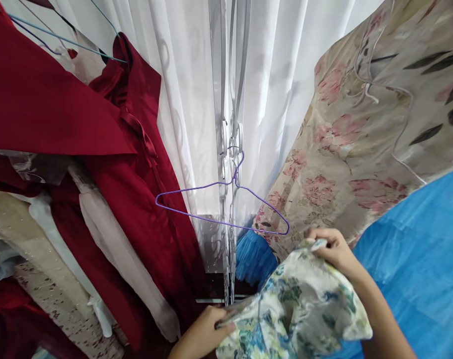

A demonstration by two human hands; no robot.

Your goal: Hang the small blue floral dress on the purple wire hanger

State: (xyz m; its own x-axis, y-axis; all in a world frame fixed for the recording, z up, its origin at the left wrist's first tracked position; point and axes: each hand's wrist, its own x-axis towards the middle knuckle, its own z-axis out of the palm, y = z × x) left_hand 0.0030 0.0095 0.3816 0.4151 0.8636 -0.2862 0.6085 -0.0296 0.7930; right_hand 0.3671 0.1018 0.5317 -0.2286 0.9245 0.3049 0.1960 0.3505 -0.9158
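Observation:
A white garment with a blue, green and yellow floral print is stretched between my two hands at the lower right. My left hand is closed on its left edge. At the garment's upper corner, my right hand pinches the cloth between thumb and fingers. Just above hangs a bare purple wire hanger, its hook caught on a white metal stand. Both hands are below the hanger and apart from it. The garment's lower part runs out of the picture.
Dark red dresses hang at the left with pale garments among them. On the right are a beige dress with pink flowers and a bright blue tulle skirt. White curtains hang behind the stand.

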